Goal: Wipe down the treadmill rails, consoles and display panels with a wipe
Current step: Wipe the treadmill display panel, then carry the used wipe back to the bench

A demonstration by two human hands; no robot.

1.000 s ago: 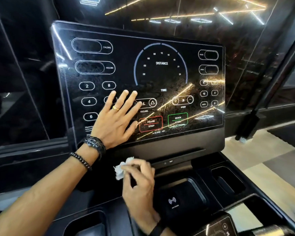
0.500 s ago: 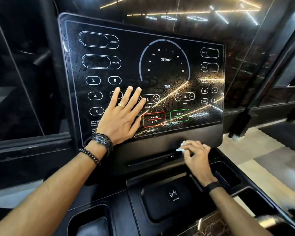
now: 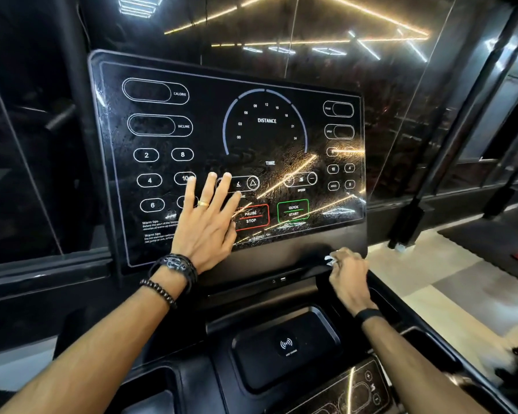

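Head view. We look down on a treadmill's display panel (image 3: 228, 150), a glossy black sheet printed with CALORIE, INCLINE, DISTANCE and TIME, numbered ovals, a red PAUSE/STOP box (image 3: 251, 217) and a green QUICK START box (image 3: 293, 210). Fine droplets or smears speckle the glass, and ceiling light strips reflect across its right half.

Our left hand (image 3: 205, 224) lies flat on the lower left-centre of the panel, fingers straight and fanned, grasping nothing; a gold ring (image 3: 203, 203) sits on one finger. The thumb edge lies just beside the PAUSE/STOP box. Two dark bracelets (image 3: 171, 271) wrap that wrist.

Our right hand (image 3: 349, 277) is at the matte black strip below the glass, near the panel's lower right corner, fingers curled around a white wipe (image 3: 329, 259). Only a small crumpled bit of the wipe shows past the knuckles, touching the strip. A black band (image 3: 368, 315) circles that wrist.

Below, the console (image 3: 251, 297) carries a charging pad (image 3: 286, 345) with a wireless symbol, set between our forearms. A second small control panel (image 3: 359, 389) shows at the bottom edge.
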